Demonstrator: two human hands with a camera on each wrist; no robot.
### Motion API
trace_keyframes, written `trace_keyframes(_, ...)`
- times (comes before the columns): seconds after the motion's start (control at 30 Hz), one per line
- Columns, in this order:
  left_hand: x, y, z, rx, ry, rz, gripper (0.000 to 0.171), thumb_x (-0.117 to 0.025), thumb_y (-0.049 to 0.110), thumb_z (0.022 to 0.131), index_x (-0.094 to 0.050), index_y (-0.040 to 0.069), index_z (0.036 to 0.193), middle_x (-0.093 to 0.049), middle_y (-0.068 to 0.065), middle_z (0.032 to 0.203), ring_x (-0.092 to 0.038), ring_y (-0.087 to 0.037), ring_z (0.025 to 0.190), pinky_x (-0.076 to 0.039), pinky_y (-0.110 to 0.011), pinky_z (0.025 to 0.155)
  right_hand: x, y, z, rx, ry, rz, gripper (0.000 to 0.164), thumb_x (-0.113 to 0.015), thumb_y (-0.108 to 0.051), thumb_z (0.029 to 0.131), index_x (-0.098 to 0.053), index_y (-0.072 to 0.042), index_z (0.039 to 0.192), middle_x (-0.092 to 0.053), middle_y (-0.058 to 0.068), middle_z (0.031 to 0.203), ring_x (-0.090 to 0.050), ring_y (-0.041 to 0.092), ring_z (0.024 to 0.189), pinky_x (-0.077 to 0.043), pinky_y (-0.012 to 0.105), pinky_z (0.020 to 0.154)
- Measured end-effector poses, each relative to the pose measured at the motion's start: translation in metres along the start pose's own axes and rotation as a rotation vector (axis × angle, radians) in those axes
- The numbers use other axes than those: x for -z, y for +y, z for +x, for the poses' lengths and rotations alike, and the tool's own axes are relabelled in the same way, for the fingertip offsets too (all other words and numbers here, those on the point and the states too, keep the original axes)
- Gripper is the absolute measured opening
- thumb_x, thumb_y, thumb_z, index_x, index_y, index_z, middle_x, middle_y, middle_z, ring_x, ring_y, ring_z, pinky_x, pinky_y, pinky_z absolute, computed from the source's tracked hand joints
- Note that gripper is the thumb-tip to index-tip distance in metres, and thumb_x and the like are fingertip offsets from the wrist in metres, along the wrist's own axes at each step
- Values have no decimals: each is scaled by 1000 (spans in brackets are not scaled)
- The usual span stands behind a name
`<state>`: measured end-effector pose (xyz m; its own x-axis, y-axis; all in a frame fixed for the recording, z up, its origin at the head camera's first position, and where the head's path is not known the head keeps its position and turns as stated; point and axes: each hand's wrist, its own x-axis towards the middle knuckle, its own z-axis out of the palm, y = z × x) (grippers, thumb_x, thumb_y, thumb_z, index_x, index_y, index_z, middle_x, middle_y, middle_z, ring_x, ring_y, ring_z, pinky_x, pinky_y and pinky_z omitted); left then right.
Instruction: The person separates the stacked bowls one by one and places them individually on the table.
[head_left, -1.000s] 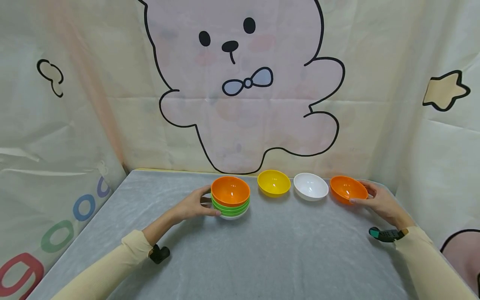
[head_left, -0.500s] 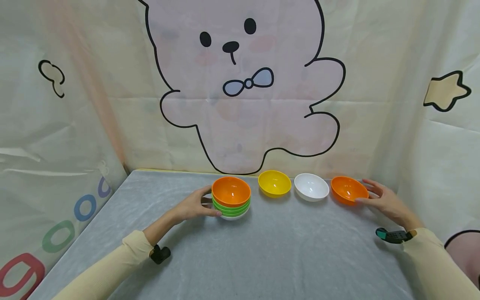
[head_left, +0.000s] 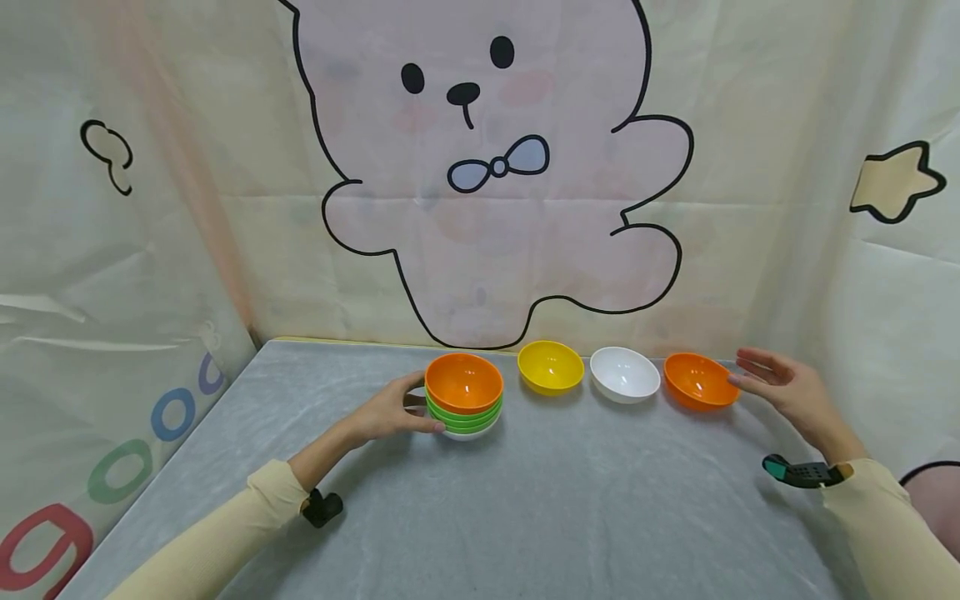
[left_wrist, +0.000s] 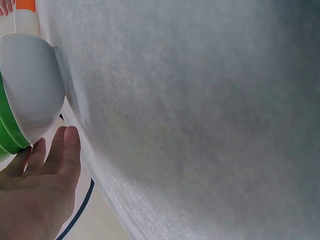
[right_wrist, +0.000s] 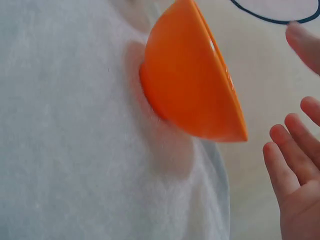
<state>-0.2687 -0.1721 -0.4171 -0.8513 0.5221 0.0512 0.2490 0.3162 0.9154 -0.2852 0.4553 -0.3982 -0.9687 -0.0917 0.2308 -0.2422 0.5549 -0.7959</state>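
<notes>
In the head view, a stack of bowls stands left of centre: an orange bowl [head_left: 463, 383] on top, several green bowls [head_left: 467, 423] below it and a white bowl [left_wrist: 35, 85] at the bottom. My left hand [head_left: 390, 410] holds the stack from its left side, with the thumb at the front and the fingers round the back. Another orange bowl [head_left: 701, 382] sits upright at the right end of a row. Just right of that bowl is my right hand [head_left: 798, 396], its fingers spread; the right wrist view shows a gap between hand and bowl.
Between the stack and the right orange bowl stand a yellow bowl [head_left: 551, 368] and a white bowl [head_left: 625, 375], near the back edge of the table. A grey cloth [head_left: 570, 508] covers the table. A printed curtain [head_left: 495, 233] hangs behind it.
My right hand has let go of the right orange bowl and drawn away to the right, its fingers spreading. The left hand and the stack stay in place.
</notes>
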Motion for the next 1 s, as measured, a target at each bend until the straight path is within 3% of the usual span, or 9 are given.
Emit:
trace_keyframes(0.37, -2, 2, 0, -4, -4, -9, 85, -84, 16, 87, -36, 5, 156, -42, -14, 154, -52, -40, 129, -44, -52, 106, -8, -17, -2, 69, 86, -1, 47, -73, -18, 97, -57, -2, 138, -65, -6, 122, -60, -9, 103, -51, 10, 78)
trace_keyframes(0.5, -1, 1, -1, -6, 2, -8, 85, -84, 16, 87, -36, 5, 156, -42, -15, 154, -52, -40, 129, -44, -51, 106, -15, -24, 1, 76, 73, -34, 50, -73, -24, 97, -56, -1, 138, -64, 3, 125, -61, -8, 103, -50, 11, 80)
trace_keyframes(0.7, 0, 0, -1, -7, 0, -7, 85, -84, 16, 87, -35, 5, 156, -41, -15, 154, -52, -40, 129, -45, -50, 105, -27, -39, 1, 111, 41, -17, 46, -73, -18, 97, -58, -1, 137, -63, 17, 130, -62, -5, 104, -51, 13, 81)
trace_keyframes(1.0, -1, 0, -1, 5, 5, -7, 86, -85, 18, 86, -36, 6, 156, -41, -14, 154, -51, -40, 130, -45, -50, 105, -51, -60, 2, 159, -25, 58, 45, -74, -9, 95, -58, 2, 137, -62, 16, 132, -64, 3, 108, -54, 18, 83)
